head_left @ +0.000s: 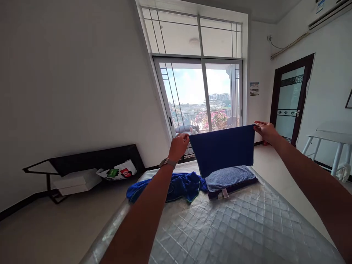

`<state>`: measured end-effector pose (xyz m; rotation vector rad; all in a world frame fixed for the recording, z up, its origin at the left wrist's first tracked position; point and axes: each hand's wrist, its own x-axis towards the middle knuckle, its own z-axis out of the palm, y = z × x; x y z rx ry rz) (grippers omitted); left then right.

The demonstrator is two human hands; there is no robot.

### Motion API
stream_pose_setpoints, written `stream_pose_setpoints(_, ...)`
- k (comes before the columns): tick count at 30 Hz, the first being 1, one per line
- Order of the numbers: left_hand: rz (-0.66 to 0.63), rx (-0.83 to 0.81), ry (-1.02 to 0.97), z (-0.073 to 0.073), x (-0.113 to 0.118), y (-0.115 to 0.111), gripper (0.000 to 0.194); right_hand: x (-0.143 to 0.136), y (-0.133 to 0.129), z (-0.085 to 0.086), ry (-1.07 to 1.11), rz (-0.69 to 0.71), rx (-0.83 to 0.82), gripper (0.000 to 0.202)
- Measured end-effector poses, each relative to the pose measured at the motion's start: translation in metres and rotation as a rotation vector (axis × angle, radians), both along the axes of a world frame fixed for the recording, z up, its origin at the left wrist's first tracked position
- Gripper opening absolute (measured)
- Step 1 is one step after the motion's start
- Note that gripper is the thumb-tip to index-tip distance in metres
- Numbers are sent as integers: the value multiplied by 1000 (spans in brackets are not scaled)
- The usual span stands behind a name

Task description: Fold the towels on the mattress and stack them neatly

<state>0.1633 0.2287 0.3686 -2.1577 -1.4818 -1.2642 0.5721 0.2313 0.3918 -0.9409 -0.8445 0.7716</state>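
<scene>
A dark blue towel (pixel 224 150) hangs spread out in the air between my two hands. My left hand (pixel 179 146), with a watch on its wrist, pinches the upper left corner. The upper right corner is pinched in my right hand (pixel 264 131). Below and behind the towel, a stack of folded towels (pixel 233 179) lies on the mattress (pixel 220 223), lighter blue on top, with white tags at the front edge. Left of the stack sits a crumpled heap of bright blue cloths (pixel 181 187), partly hidden by my left forearm.
The mattress is wrapped in clear plastic. Against the left wall, a black bench-like frame (pixel 96 161) holds white boxes (pixel 74 182) and a printed bag (pixel 118 171). A sliding glass door (pixel 192 91) stands ahead, a dark-framed door (pixel 292 95) and white stool (pixel 330 137) to the right.
</scene>
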Motion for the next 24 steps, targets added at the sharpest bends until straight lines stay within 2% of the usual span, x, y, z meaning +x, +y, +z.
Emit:
stream_pose_setpoints(2, 52, 64, -44, -14, 2, 16, 33, 1, 24, -3, 6, -14, 19, 12)
stream_pose_setpoints(3, 63, 94, -47, -27, 4, 21, 33, 2, 34, -10, 7, -21, 14, 13)
stream_pose_setpoints(5, 57, 129, 6, -65, 11, 24, 30, 7, 46, -35, -19, -56, -43, 13)
stream_pose_setpoints(7, 29, 103, 121, -116, 23, 16, 27, 12, 47, -76, -71, -96, -150, 13)
stream_pose_setpoints(11, -31, 12, 286, -223, 49, -16, 15, 13, 24, -181, -174, -129, -372, 10)
stream_pose_setpoints(13, -38, -8, 324, -264, 57, -29, 15, 11, 11, -227, -241, -134, -459, 7)
stream_pose_setpoints(14, -30, -12, 331, -279, 59, -32, 16, 12, 7, -245, -281, -142, -486, 3)
stream_pose_setpoints(15, -21, -15, 334, -289, 59, -34, 16, 13, 5, -259, -322, -149, -508, 3)
stream_pose_setpoints(17, -1, -23, 328, -300, 56, -32, 16, 20, 7, -276, -406, -169, -542, 11)
stream_pose_setpoints(21, 31, -60, 304, -299, 46, -26, 19, 39, 21, -280, -577, -214, -609, 23)
stream_pose_setpoints(24, 19, -115, 309, -301, 44, -30, 21, 43, 25, -280, -726, -246, -660, 27)
